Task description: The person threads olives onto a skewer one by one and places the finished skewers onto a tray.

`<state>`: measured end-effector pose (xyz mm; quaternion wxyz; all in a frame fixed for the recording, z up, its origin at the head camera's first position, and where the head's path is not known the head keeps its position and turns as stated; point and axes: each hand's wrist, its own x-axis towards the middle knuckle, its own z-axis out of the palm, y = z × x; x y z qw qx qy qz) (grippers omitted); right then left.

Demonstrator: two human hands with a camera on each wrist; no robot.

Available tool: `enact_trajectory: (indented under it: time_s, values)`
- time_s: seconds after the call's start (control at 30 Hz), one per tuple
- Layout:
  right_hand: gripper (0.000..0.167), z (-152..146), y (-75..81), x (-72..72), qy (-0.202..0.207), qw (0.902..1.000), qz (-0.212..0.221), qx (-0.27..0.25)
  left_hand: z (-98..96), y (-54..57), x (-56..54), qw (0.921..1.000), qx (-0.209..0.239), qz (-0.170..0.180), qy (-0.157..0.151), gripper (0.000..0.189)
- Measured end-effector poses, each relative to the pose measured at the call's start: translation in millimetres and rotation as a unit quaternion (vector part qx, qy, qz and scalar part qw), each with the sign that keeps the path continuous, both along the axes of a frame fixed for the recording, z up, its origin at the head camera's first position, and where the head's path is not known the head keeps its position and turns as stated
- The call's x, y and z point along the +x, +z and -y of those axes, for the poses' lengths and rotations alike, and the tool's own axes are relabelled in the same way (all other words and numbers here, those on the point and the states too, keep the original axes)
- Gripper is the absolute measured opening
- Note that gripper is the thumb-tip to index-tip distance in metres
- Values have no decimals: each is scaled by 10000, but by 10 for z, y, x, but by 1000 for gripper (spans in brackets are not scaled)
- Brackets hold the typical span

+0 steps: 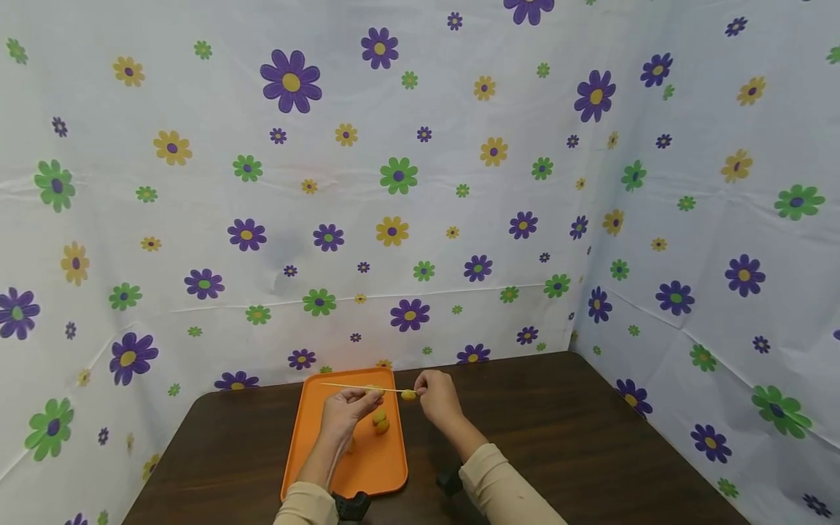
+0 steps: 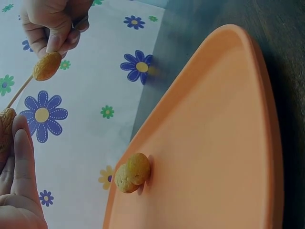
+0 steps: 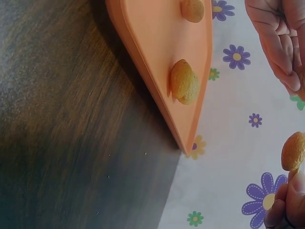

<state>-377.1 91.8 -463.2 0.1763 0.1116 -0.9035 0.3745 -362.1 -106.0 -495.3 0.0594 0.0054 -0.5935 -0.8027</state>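
A thin wooden skewer (image 1: pixel 341 385) is held nearly level above the tray, its long bare end pointing left. My left hand (image 1: pixel 344 412) grips a small wrinkled yellow-brown potato (image 2: pixel 5 129) on the skewer between thumb and fingers. A second small potato (image 1: pixel 408 395) is threaded near the right end, with a short gap between the two. Just beyond it, my right hand (image 1: pixel 438 397) pinches the skewer's end; the right wrist view shows a bit of stick between this potato and the fingertips (image 3: pixel 275 213).
An orange tray (image 1: pixel 370 477) lies on the dark wooden table (image 1: pixel 558 430). Two small potatoes (image 1: pixel 381 421) sit together inside it, and another potato (image 3: pixel 192 10) shows farther along the tray. Flower-printed cloth (image 1: pixel 446 219) hangs behind and to the right. Small crumbs dot the table.
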Motion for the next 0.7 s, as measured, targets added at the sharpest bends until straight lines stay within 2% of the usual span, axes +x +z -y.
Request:
enact_trajectory:
  time_s: [0.3,0.7]
  values:
    - [26,13,-1,24,-44,9999,-108,62,-36,-25,-24,9999,64,-32,-113,38]
    - [28,28,11,38,-91,9998,-183,74,-105,-49,-26,9997,-147,-108,-162,29]
